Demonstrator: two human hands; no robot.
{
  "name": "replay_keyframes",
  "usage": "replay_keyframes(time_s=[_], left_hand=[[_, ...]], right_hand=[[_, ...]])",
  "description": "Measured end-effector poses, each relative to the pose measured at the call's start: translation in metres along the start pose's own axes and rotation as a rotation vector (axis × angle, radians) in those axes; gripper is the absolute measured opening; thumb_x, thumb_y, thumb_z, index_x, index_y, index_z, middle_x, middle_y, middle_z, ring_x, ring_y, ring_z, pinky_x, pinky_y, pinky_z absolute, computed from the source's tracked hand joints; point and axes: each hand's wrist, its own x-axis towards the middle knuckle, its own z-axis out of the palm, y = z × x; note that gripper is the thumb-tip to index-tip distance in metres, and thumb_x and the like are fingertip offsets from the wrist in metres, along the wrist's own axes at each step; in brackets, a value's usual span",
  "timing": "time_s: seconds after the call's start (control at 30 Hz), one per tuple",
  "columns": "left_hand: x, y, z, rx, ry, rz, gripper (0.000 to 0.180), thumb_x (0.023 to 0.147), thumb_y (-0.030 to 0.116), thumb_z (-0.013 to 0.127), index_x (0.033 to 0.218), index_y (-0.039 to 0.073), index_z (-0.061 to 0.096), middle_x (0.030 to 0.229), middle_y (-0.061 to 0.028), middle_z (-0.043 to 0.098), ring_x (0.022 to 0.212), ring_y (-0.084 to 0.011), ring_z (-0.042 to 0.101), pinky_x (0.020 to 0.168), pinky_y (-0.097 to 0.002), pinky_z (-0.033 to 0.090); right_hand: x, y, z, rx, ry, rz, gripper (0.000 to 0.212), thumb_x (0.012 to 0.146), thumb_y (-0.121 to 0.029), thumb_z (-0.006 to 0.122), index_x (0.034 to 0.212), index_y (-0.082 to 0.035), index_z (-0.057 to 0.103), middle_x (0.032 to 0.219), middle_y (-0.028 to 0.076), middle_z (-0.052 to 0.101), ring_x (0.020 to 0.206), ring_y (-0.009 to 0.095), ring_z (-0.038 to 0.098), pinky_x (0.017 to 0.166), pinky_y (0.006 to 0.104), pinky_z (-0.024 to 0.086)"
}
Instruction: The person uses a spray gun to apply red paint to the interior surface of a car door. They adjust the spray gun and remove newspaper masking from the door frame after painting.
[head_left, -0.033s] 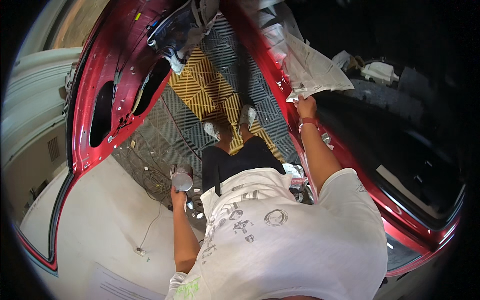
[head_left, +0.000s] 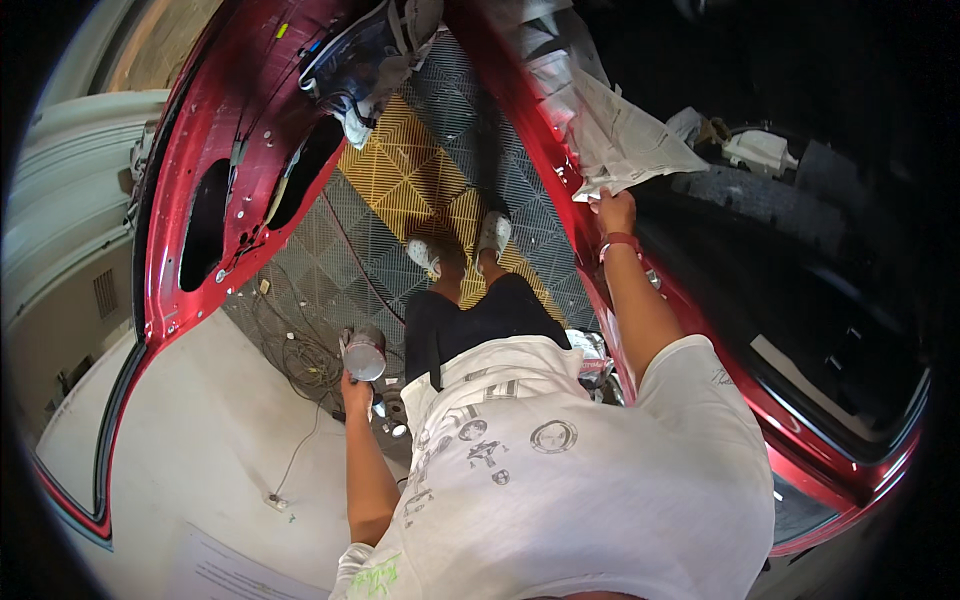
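My left hand (head_left: 357, 393) is closed around what looks like a paint spray gun with a round, grey-lidded cup (head_left: 366, 358), held out over the floor on my left. Most of the gun below the cup is hidden by my fingers. On the right, my right hand (head_left: 614, 212) pinches the lower edge of a newspaper sheet (head_left: 635, 140). That paper hangs along the red car body's door opening (head_left: 535, 130), loosely creased, with one corner stretching over the dark interior. My fingertips are close to the red painted edge.
An open red car door (head_left: 228, 260) with partly covered inner panel stands on the left. Tangled cables (head_left: 305, 360) and a thin hose (head_left: 350, 245) lie on the grey and yellow floor tiles (head_left: 395, 150). A white wall (head_left: 220, 420) with a power socket (head_left: 275, 501) is at lower left.
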Motion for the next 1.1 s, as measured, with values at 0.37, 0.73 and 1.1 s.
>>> replay_keyframes(time_s=[0.37, 0.73, 1.1], left_hand=[[0.054, -0.013, -0.003, -0.159, 0.013, -0.076, 0.047, 0.096, 0.021, 0.071, 0.14, 0.006, 0.063, 0.107, -0.0051, 0.074, 0.1, -0.0175, 0.064, 0.091, -0.0351, 0.047], [0.112, 0.013, -0.043, -0.122, -0.046, -0.058, 0.06, 0.099, 0.013, 0.068, 0.156, 0.001, 0.052, 0.113, -0.0054, 0.071, 0.096, -0.0146, 0.064, 0.09, -0.0334, 0.049], [0.112, 0.054, -0.043, 0.05, 0.016, 0.0, 0.074, 0.093, 0.01, 0.074, 0.162, 0.0, 0.047, 0.16, -0.0185, 0.056, 0.145, -0.0292, 0.055, 0.118, -0.0373, 0.042]], right_hand=[[0.012, -0.157, -0.018, 0.459, -0.114, 0.097, 0.03, 0.107, -0.004, 0.061, 0.121, 0.02, 0.052, 0.11, 0.03, 0.071, 0.092, 0.038, 0.081, 0.078, 0.0404, 0.07], [0.033, -0.225, 0.01, 0.627, -0.091, 0.088, 0.031, 0.108, 0.001, 0.057, 0.128, 0.021, 0.047, 0.115, 0.031, 0.069, 0.092, 0.041, 0.08, 0.077, 0.0404, 0.073], [0.058, -0.318, 0.031, 0.67, -0.096, -0.024, 0.023, 0.109, 0.001, 0.055, 0.123, 0.02, 0.054, 0.114, 0.03, 0.069, 0.103, 0.044, 0.078, 0.094, 0.0453, 0.069]])
